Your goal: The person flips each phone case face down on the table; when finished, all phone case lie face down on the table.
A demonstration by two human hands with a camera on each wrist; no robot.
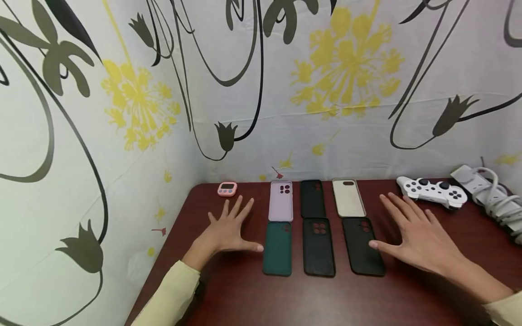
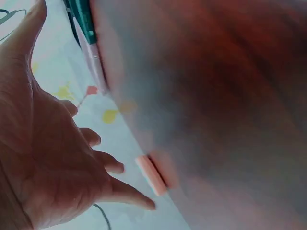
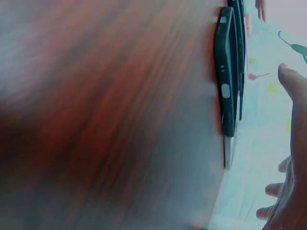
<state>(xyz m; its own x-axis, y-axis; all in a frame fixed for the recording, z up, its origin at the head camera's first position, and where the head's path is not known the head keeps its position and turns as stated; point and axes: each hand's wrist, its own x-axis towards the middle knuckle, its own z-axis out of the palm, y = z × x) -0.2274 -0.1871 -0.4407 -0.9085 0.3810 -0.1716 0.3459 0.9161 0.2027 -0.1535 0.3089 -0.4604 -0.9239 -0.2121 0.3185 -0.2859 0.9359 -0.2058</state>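
We hold both hands flat and spread just above the table (image 1: 244, 299), gripping nothing. Taking the green case (image 1: 277, 248) as our mark, the left hand (image 1: 228, 233) hovers just to its left, thumb tip near its edge. The right hand (image 1: 416, 237) is off to the right of it, beyond two black cases, thumb by the outer black case (image 1: 363, 246). To pick one up cleanly, we judge it best to pinch its long edges without nudging its neighbours.

Floral-sheeted walls (image 1: 346, 68), dark wooden table (image 1: 253, 299)
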